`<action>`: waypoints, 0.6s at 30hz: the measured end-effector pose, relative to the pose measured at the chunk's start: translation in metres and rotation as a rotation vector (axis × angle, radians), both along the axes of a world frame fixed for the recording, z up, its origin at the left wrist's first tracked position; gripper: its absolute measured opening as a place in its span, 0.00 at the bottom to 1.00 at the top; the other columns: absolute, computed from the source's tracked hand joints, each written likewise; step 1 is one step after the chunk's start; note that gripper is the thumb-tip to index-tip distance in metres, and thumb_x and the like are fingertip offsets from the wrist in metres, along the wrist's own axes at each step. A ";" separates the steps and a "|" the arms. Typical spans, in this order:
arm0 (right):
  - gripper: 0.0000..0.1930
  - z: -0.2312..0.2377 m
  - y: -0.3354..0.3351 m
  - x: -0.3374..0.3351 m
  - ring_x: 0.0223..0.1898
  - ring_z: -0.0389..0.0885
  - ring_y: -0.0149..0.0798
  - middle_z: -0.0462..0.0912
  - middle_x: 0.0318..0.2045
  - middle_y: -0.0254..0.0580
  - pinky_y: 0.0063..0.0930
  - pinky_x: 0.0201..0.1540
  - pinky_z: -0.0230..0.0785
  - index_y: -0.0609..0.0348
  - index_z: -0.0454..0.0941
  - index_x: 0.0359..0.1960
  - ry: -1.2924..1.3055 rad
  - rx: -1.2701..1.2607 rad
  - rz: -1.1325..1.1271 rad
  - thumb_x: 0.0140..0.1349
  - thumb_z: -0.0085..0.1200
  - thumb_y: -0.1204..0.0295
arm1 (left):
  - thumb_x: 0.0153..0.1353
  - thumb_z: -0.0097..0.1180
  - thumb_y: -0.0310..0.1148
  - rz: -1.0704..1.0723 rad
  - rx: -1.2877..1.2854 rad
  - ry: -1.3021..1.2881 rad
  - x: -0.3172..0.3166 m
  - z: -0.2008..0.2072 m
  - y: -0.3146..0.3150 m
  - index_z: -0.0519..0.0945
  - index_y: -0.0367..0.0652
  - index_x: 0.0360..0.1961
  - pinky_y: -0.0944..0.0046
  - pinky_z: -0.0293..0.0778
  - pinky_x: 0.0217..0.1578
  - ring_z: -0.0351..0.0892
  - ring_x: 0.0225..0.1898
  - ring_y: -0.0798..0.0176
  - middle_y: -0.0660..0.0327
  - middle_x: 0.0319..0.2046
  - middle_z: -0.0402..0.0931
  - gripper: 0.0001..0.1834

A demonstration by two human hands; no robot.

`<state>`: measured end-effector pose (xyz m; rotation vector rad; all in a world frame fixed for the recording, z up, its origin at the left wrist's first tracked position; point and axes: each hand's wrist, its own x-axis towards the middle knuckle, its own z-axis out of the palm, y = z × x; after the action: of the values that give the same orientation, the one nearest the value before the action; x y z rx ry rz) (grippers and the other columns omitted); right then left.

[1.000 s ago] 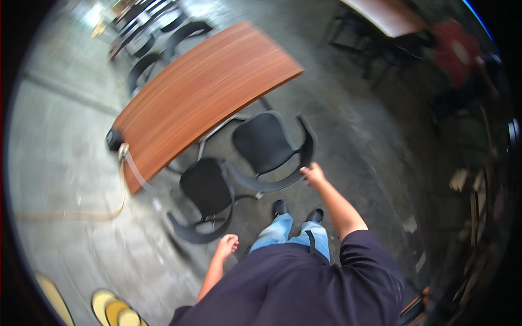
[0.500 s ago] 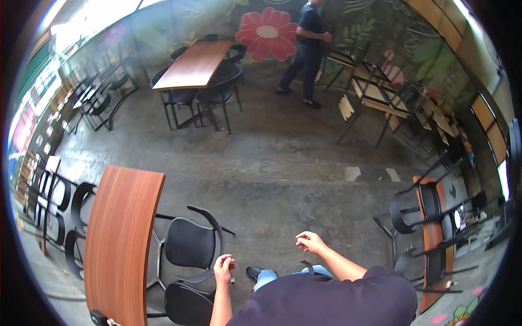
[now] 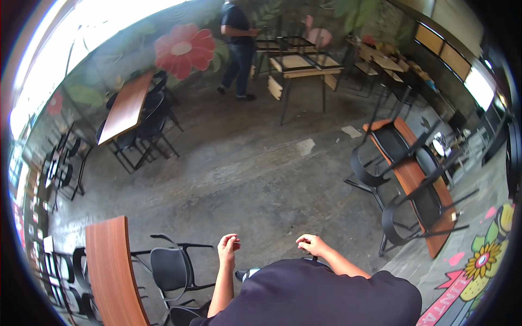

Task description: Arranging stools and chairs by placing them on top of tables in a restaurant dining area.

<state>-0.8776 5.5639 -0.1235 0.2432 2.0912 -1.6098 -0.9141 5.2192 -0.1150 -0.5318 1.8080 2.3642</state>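
My left hand point(image 3: 228, 248) is raised in front of my body, its fingers loosely bent with a gap to the thumb and nothing held. At about the same height, my right hand point(image 3: 313, 245) is also bare, fingers half curled and slack. Neither touches anything. Closest to the left hand is a black chair point(image 3: 169, 268), standing beside a brown wooden table point(image 3: 111, 266). To the right, black chairs point(image 3: 390, 142) rest on another brown table point(image 3: 405, 173), legs sticking up.
A person point(image 3: 237, 49) in dark clothes stands by the back wall, near stacked tables and furniture point(image 3: 298, 63). A long table point(image 3: 126, 111) with black chairs is at the far left. More chairs point(image 3: 64, 174) line the left side. A painted wall point(image 3: 473, 277) rises at the right.
My view has turned right, and the room's furniture has shifted left in it. The chairs on the right-hand table now show more fully. Both hands stay raised and hold nothing.
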 end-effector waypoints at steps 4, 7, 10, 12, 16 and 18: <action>0.09 -0.007 0.104 0.026 0.31 0.77 0.25 0.82 0.29 0.33 0.24 0.34 0.71 0.57 0.78 0.41 0.182 0.115 -0.080 0.59 0.53 0.73 | 0.61 0.55 0.35 -0.165 -0.012 -0.088 -0.010 0.001 0.100 0.78 0.43 0.41 0.68 0.74 0.32 0.77 0.27 0.68 0.62 0.30 0.78 0.10; 0.09 -0.006 0.171 0.045 0.31 0.79 0.28 0.83 0.29 0.34 0.26 0.36 0.71 0.59 0.77 0.40 0.263 0.167 -0.222 0.58 0.50 0.75 | 0.61 0.54 0.36 -0.232 0.000 -0.160 -0.012 -0.002 0.180 0.78 0.43 0.41 0.66 0.74 0.32 0.76 0.28 0.67 0.62 0.30 0.77 0.10; 0.09 0.006 0.221 0.058 0.31 0.79 0.30 0.83 0.28 0.35 0.26 0.36 0.70 0.59 0.77 0.40 0.298 0.219 -0.315 0.58 0.50 0.74 | 0.62 0.53 0.35 -0.390 0.049 -0.163 -0.017 0.002 0.252 0.78 0.42 0.41 0.67 0.75 0.32 0.77 0.28 0.67 0.61 0.30 0.78 0.10; 0.09 0.011 0.244 0.064 0.32 0.79 0.29 0.83 0.29 0.34 0.26 0.37 0.70 0.59 0.77 0.40 0.268 0.235 -0.372 0.59 0.52 0.72 | 0.62 0.53 0.34 -0.510 0.052 -0.143 -0.023 0.007 0.296 0.78 0.41 0.41 0.67 0.74 0.32 0.77 0.28 0.67 0.61 0.30 0.78 0.10; 0.09 0.006 0.269 0.069 0.31 0.78 0.28 0.83 0.29 0.35 0.26 0.36 0.70 0.58 0.77 0.40 0.228 0.149 -0.500 0.60 0.52 0.71 | 0.63 0.52 0.33 -0.804 0.007 -0.106 -0.050 0.015 0.361 0.77 0.40 0.42 0.67 0.74 0.33 0.78 0.28 0.66 0.61 0.31 0.78 0.10; 0.09 -0.002 0.280 0.076 0.31 0.78 0.28 0.83 0.30 0.35 0.25 0.36 0.71 0.59 0.77 0.42 0.187 0.101 -0.559 0.62 0.52 0.71 | 0.63 0.50 0.34 -0.889 -0.030 -0.123 -0.066 0.013 0.387 0.77 0.40 0.42 0.67 0.74 0.34 0.78 0.29 0.66 0.60 0.31 0.79 0.11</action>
<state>-0.8016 5.8437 -0.1254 0.7986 2.3901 -1.8915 -0.9803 5.6066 -0.1022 0.1282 1.5554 1.6502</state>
